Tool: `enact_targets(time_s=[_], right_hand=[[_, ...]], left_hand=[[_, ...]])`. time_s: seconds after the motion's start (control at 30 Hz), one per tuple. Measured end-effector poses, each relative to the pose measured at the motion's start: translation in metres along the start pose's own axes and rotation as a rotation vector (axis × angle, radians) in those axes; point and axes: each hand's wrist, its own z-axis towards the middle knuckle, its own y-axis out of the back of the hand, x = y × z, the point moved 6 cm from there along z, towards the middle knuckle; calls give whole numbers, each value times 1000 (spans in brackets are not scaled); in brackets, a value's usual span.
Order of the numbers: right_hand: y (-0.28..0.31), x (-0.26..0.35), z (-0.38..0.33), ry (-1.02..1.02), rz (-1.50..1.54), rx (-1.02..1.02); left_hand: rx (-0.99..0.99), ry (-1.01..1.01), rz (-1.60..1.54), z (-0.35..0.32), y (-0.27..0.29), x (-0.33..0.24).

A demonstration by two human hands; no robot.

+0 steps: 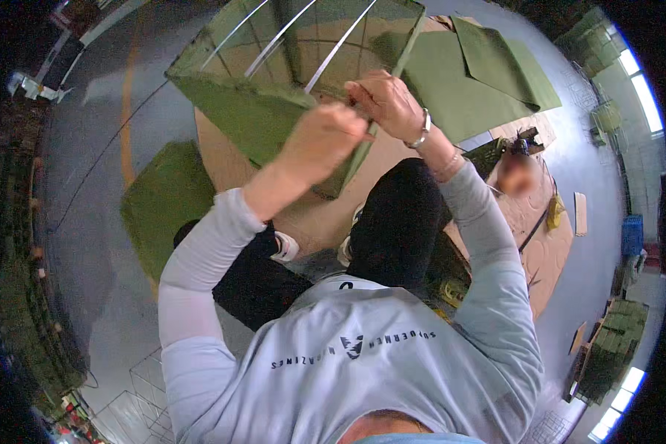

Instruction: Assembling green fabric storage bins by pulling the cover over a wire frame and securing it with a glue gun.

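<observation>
A box-like frame covered in green fabric [237, 118] stands in front of me, its open side toward the top and pale straight strips [340, 46] crossing it. Over its near right corner my two hands work close together. My left hand [325, 140] is closed like a fist and blurred by motion; what its fingers hold is hidden. Just right of it, my right hand [385, 107], with a bracelet at the wrist, is bent with fingers pinched at the fabric's edge. Whatever lies between those fingers is too small to make out.
Brown cardboard [303, 214] lies under the frame. Flat green fabric pieces [488, 74] are spread at the far right, and another green piece [163, 200] lies at the left. Right of my knee, dark tools rest on more cardboard [551, 244]. A blue crate [632, 235] stands farther right.
</observation>
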Motion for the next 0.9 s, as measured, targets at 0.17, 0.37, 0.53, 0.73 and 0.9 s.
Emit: enact_targets(time_s=[0.17,0.37,0.53,0.73,0.9], right_hand=[[5,-30,-9,-142,-298,142],[4,-2,1,-295,-198,-74],[-9,63,-49,52,-225,-407],[-13,55,-46,63,-188,-269],[-8,46,-41,-99,-76,-146]], left_hand=[[115,27,-221,35,-29,-4],[-434,209,-207,-12,55,46],[-349,10,58,-43,45,25],[-191,-71,-87,-17,26,37],[20,-118,-295,6,18,53]])
